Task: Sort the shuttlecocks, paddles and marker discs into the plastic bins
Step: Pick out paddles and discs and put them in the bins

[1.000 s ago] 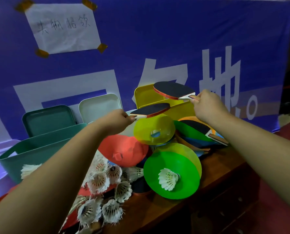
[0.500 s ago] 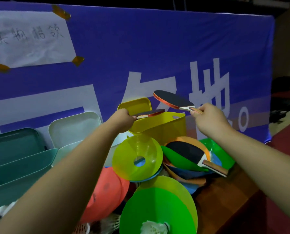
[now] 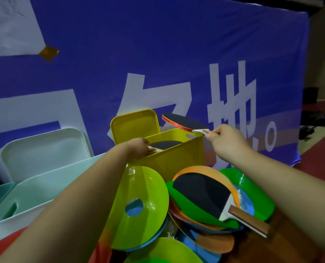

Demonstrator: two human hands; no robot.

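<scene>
My left hand (image 3: 139, 151) reaches over the near rim of the yellow bin (image 3: 178, 160) and holds the handle of a black-faced paddle (image 3: 165, 144) that lies inside the bin. My right hand (image 3: 226, 143) grips the handle of a second paddle (image 3: 182, 122), black on top with a red edge, level above the bin's far right corner. A third paddle (image 3: 203, 194) rests on a heap of marker discs: a yellow-green disc (image 3: 144, 186) with a centre hole, plus green (image 3: 252, 190), orange and blue ones. No shuttlecocks show.
A pale mint bin (image 3: 44, 188) stands left of the yellow one, with its lid (image 3: 44, 149) leaning on the blue banner behind. The yellow lid (image 3: 135, 124) leans there too. A teal bin edge shows far left. The wooden table edge (image 3: 290, 240) runs lower right.
My left hand has lowered its paddle into the yellow bin. My right hand has carried the other paddle over the bin. The camera has moved closer and rightward, so the shuttlecocks dropped out of view.
</scene>
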